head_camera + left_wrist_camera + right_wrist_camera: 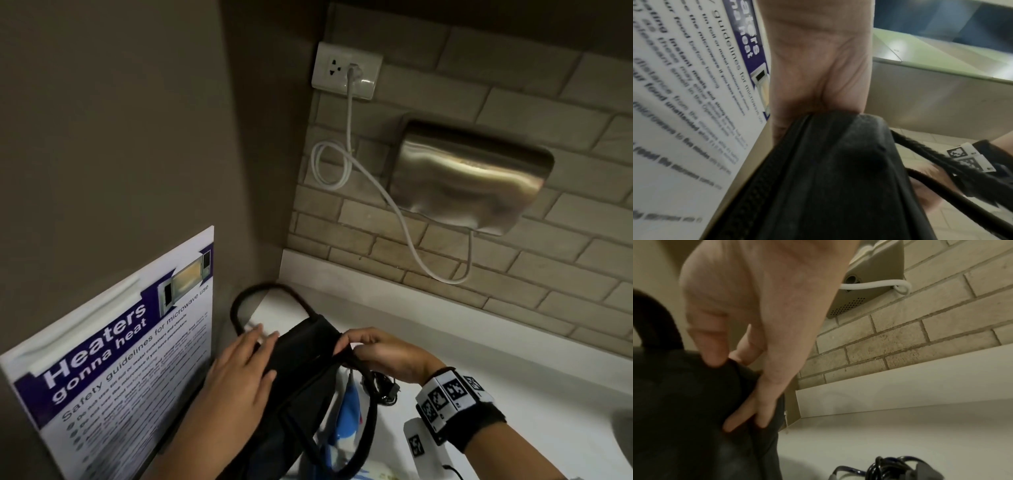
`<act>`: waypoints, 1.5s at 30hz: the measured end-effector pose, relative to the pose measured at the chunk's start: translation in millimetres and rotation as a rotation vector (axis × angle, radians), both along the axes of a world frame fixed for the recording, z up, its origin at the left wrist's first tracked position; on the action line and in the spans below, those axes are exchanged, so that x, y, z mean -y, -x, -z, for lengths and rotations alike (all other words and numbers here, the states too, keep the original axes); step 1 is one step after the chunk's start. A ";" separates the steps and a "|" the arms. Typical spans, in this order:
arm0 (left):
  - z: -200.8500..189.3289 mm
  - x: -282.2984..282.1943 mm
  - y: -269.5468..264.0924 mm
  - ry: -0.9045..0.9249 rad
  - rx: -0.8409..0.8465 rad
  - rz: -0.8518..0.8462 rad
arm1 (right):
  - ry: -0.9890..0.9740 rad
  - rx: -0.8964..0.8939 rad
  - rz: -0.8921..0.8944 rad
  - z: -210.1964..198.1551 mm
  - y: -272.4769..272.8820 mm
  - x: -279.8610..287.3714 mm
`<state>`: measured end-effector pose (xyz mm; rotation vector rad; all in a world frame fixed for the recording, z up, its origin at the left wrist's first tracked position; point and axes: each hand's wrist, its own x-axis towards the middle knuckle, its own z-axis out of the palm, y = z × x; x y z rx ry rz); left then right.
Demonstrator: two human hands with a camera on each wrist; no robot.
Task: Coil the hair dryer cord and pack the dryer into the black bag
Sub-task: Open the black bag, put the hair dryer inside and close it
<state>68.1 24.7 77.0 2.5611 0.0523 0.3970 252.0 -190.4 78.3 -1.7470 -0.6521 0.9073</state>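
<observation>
We are standing at a pale counter point(479, 346) under a brick wall, where a steel hand dryer point(469, 178) hangs with its white cable point(346, 113) plugged into the socket point(346, 70); a microwave safety poster point(113, 356) is leaning at the left. None of that belongs to our task.

We are working the black bag point(305, 370) in the corner of the counter. Our left hand point(239, 373) is lying flat on its near side, fingers straight and together, pressing the fabric down. Our right hand point(380, 353) is pinching the bag's upper edge near the strap between thumb and fingertips point(715, 360).

A coiled black cord point(383, 387) is lying on the counter just beside the bag, under our right wrist. We cannot tell where the dryer body is; a blue thing point(347, 411) is showing at the bag's mouth.

To do this well, we are judging that the left hand should be anchoring the bag while the right is pulling the edge outward, spreading the mouth wide before anything goes in. The loose handle point(270, 298) should be staying clear of the opening.
</observation>
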 end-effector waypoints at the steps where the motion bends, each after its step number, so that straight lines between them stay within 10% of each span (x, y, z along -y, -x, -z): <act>1: 1.9 -2.8 -0.2 0.036 -0.019 -0.012 | -0.022 -0.058 0.064 -1.1 -0.9 -0.9; 5: 9.3 -10.3 -1.0 0.168 -0.045 -0.079 | 0.077 -0.009 0.398 6.4 -2.3 -17.0; 19: 11.5 -6.4 -0.6 0.360 0.020 -0.105 | -0.121 -0.416 0.752 41.7 -23.7 -39.3; 29: 24.0 -12.2 -5.6 0.315 -0.001 -0.108 | -0.155 -0.312 0.816 43.3 -20.2 -44.3; 35: 23.0 -8.0 -10.1 0.244 -0.016 -0.121 | -0.266 -0.023 0.891 20.7 -20.8 -48.9; 45: 24.9 2.0 -16.0 0.317 0.043 -0.257 | 0.168 1.017 0.417 -17.8 40.2 -69.8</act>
